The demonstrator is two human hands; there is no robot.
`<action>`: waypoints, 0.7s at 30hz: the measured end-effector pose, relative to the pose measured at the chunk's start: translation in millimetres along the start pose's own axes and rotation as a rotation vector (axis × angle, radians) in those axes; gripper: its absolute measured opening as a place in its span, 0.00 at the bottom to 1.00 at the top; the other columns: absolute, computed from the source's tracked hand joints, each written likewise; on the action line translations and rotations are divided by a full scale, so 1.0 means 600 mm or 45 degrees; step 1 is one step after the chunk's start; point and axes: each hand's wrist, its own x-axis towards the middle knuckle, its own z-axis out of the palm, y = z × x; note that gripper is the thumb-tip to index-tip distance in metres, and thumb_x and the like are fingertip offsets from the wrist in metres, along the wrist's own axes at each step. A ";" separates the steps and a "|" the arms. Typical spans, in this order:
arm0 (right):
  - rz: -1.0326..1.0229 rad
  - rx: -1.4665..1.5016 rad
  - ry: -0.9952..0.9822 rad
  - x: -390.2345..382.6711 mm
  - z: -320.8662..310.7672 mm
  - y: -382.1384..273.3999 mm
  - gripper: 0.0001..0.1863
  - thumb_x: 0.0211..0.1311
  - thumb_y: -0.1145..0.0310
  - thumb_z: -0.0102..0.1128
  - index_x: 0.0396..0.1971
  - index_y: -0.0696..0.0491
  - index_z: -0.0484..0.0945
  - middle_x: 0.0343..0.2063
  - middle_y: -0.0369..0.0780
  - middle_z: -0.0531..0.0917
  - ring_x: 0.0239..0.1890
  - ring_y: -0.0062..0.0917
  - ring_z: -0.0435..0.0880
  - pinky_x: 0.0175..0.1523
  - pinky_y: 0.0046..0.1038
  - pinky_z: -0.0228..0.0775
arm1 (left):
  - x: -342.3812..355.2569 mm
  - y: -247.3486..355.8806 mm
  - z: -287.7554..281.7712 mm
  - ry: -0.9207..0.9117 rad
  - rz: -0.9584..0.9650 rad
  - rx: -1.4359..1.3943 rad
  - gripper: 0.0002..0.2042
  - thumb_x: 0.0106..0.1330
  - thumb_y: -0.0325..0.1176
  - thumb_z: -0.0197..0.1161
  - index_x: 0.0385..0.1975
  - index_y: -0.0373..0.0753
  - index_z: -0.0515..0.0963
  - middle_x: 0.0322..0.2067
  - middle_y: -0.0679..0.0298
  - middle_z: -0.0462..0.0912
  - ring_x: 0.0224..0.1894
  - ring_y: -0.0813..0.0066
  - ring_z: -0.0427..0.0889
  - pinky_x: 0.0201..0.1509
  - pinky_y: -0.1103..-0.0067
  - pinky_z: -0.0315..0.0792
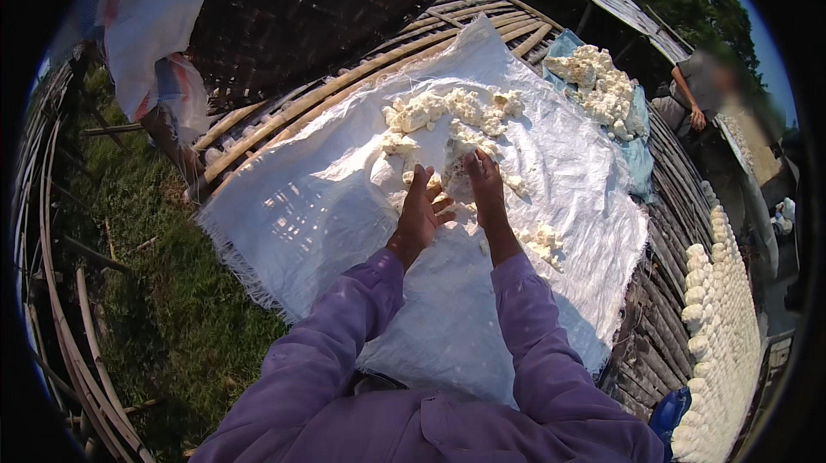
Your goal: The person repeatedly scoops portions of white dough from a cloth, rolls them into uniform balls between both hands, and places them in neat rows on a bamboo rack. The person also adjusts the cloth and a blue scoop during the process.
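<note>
My left hand (419,218) hovers over the white woven sheet (327,231), its fingers spread and a pale crumb or lump showing by them. Facing it across a small gap is my right hand (488,194), fingers stretched forward, with nothing visibly gripped. Just beyond both hands lies a ragged arc of crumbly, cream-coloured dough-like lumps (422,112). A smaller pile of the same stuff (542,243) sits to the right of my right wrist. Whether crumbs stick to my palms is hard to make out.
More cream lumps (594,76) rest on a blue sheet (637,140) at the far right. Bamboo poles (331,76) form the platform, with a dark woven panel (318,15) above. Rows of white rounded pieces (723,317) stand at right, near another person (701,89). Grass (172,308) lies left.
</note>
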 end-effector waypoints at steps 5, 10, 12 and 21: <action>-0.380 -0.356 -0.116 -0.043 -0.061 -0.169 0.27 0.73 0.45 0.55 0.54 0.53 0.84 0.55 0.49 0.83 0.57 0.40 0.83 0.64 0.37 0.70 | 0.084 -0.041 0.015 -0.096 0.007 -0.423 0.37 0.65 0.72 0.54 0.62 0.48 0.74 0.57 0.61 0.79 0.61 0.54 0.76 0.64 0.46 0.66; -0.607 -0.619 0.262 -0.041 -0.033 -0.160 0.20 0.74 0.52 0.54 0.49 0.52 0.86 0.50 0.48 0.85 0.56 0.41 0.82 0.60 0.39 0.72 | 0.072 -0.046 0.047 -0.437 0.139 -0.307 0.33 0.67 0.71 0.53 0.59 0.51 0.76 0.55 0.62 0.81 0.59 0.59 0.79 0.64 0.56 0.71; -0.111 -0.486 0.004 -0.045 -0.023 -0.116 0.19 0.74 0.52 0.55 0.45 0.52 0.87 0.44 0.46 0.87 0.53 0.40 0.83 0.58 0.39 0.73 | 0.054 -0.035 0.050 -0.482 -0.078 -0.401 0.35 0.66 0.72 0.53 0.59 0.49 0.75 0.54 0.61 0.80 0.58 0.61 0.79 0.64 0.63 0.73; -0.101 -0.459 -0.218 -0.109 -0.086 -0.179 0.25 0.77 0.51 0.48 0.60 0.52 0.79 0.56 0.51 0.82 0.58 0.38 0.82 0.64 0.36 0.70 | 0.027 -0.062 0.040 -0.369 -0.053 -0.458 0.37 0.68 0.73 0.49 0.60 0.45 0.73 0.56 0.59 0.79 0.55 0.59 0.80 0.60 0.52 0.74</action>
